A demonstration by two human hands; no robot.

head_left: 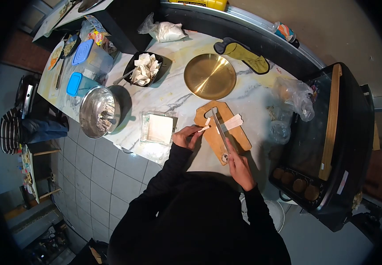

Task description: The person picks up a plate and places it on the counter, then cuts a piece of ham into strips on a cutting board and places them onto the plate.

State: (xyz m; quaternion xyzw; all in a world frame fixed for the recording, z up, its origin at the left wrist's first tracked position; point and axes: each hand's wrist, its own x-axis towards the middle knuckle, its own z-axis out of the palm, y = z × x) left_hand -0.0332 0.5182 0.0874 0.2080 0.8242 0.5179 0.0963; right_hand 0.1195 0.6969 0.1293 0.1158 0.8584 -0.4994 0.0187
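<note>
A wooden cutting board (239, 138) lies on the marble counter with white dough strips (232, 122) on it. My right hand (238, 164) grips the handle of a long knife (219, 125) whose blade lies across the board over the strips. At the board's left edge my left hand (185, 136) pinches a narrow white strip (204, 128). Both of my sleeves are black.
A clear square container of white sheets (159, 128) sits left of the board. Beyond are a gold plate (210, 76), a black bowl of folded pieces (144, 68), a steel bowl (98, 111), a green mitt (246, 56) and plastic bags (295, 96). A black oven (328, 141) stands right.
</note>
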